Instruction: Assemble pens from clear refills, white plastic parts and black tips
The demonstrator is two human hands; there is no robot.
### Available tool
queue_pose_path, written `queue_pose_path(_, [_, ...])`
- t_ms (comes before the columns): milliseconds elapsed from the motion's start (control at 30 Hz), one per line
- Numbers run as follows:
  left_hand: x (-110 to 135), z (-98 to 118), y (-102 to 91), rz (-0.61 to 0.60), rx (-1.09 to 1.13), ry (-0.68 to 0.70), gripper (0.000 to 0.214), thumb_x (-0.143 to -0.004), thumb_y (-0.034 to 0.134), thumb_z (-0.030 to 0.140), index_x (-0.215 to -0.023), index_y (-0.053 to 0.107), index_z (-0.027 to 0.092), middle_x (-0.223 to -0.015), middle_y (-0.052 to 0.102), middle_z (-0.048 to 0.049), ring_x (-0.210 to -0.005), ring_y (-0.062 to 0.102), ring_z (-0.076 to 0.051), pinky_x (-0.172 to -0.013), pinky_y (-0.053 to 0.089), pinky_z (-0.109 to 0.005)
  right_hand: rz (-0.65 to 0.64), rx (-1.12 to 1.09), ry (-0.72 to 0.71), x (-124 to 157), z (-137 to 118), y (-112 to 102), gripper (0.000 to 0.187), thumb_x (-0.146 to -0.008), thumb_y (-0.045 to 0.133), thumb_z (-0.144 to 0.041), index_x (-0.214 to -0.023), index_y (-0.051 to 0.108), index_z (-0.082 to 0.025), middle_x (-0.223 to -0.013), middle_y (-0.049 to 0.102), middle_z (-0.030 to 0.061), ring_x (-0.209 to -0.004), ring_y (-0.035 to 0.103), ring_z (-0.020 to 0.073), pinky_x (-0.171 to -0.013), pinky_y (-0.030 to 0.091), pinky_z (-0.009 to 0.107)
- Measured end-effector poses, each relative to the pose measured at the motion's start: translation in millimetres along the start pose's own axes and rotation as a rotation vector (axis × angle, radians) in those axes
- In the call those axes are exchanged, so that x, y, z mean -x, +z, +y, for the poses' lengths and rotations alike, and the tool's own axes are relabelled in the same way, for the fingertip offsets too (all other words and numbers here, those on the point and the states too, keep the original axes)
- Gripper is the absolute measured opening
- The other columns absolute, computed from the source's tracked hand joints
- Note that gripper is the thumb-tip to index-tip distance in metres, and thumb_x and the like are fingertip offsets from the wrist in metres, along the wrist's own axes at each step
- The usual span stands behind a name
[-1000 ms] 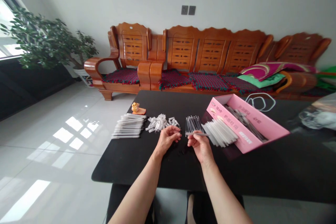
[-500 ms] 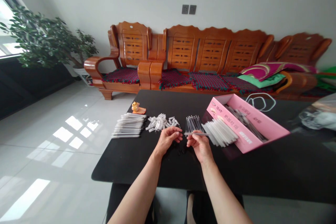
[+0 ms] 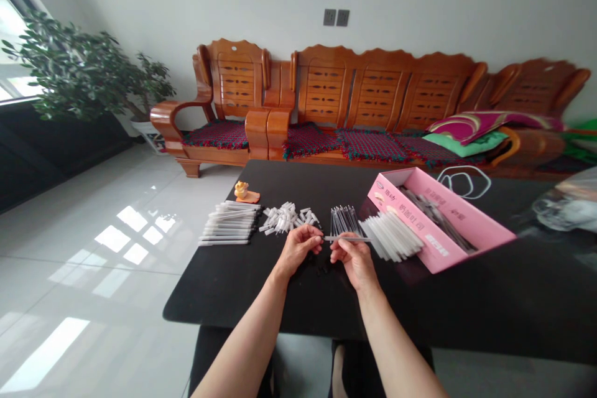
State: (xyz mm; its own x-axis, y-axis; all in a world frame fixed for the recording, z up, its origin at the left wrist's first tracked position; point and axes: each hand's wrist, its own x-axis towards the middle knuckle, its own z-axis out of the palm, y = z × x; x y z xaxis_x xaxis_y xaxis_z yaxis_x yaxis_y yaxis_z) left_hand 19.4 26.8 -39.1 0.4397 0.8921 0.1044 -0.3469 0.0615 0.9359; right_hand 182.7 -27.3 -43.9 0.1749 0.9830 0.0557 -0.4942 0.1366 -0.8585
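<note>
My right hand [image 3: 352, 258] pinches a thin translucent pen barrel [image 3: 347, 238], held level above the table. At the barrel's left end, my left hand [image 3: 299, 247] has its thumb and forefinger pressed together; whatever small piece they hold is hidden. Behind my hands lie a bundle of dark pen refills [image 3: 344, 220] and a pile of short white pieces, likely pen caps [image 3: 284, 219]. A stack of white barrels [image 3: 392, 235] rests to the right. Several pens with dark tips [image 3: 228, 224] lie in a row at left. Small black pieces [image 3: 323, 270] sit under my hands.
A pink box [image 3: 438, 224] of dark sticks stands on the black table [image 3: 209, 286] at right, with a white cord loop [image 3: 464, 181] behind it. A small yellow figurine [image 3: 241, 190] stands at the back left. Plastic bags [image 3: 566, 205] lie far right.
The barrel in my right hand has shifted slightly left, and its end now meets my left fingertips. The gap between the barrel and my left hand has closed.
</note>
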Motion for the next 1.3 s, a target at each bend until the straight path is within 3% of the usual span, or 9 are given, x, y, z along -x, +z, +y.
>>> queue_pose_path(667, [0.4,-1.3,2.0,-0.009,0.014,-0.051,0.038,-0.071,0.078,0.04,-0.09,0.063,0.01,-0.074,0.07,-0.0063,-0.062,0.067,-0.015,-0.059,0.054,-0.024,0.016,0.032,0.005,-1.0,0.8,1.6,0.02,-0.075,0.076,-0.029,-0.087,0.065,-0.017,-0.067,0.07,0.002,-0.047,0.065,0.0142,-0.045,0.056,0.025])
queue_pose_path(933, [0.2,-2.7,0.2,0.026,-0.179,-0.014,0.033,-0.076,0.072,0.042,-0.08,0.063,0.01,-0.066,0.066,-0.0042,-0.047,0.057,-0.009,-0.039,0.041,-0.016,0.015,0.028,0.0,-0.7,1.0,1.5,0.018,-0.076,0.075,-0.027,-0.088,0.066,-0.016,-0.068,0.07,0.002,-0.047,0.064,0.014,-0.045,0.055,0.025])
queue_pose_path(1100, [0.9,-0.4,2.9,0.053,-0.212,0.015,0.03,-0.075,0.073,0.039,-0.08,0.065,0.01,-0.055,0.062,-0.0012,-0.044,0.054,-0.008,-0.043,0.044,-0.017,0.02,0.023,-0.008,-0.8,1.0,1.7,0.017,-0.076,0.075,-0.027,-0.087,0.066,-0.016,-0.067,0.07,0.0019,-0.047,0.064,0.0142,-0.045,0.055,0.026])
queue_pose_path(1300, [1.2,-3.5,3.6,0.084,-0.226,0.05,0.03,-0.074,0.074,0.039,-0.084,0.068,0.011,-0.06,0.065,-0.0032,-0.051,0.06,-0.012,-0.048,0.049,-0.021,0.039,0.028,-0.017,-0.9,0.6,2.3,0.016,-0.076,0.076,-0.027,-0.084,0.067,-0.016,-0.067,0.07,0.0021,-0.046,0.064,0.0136,-0.044,0.055,0.025])
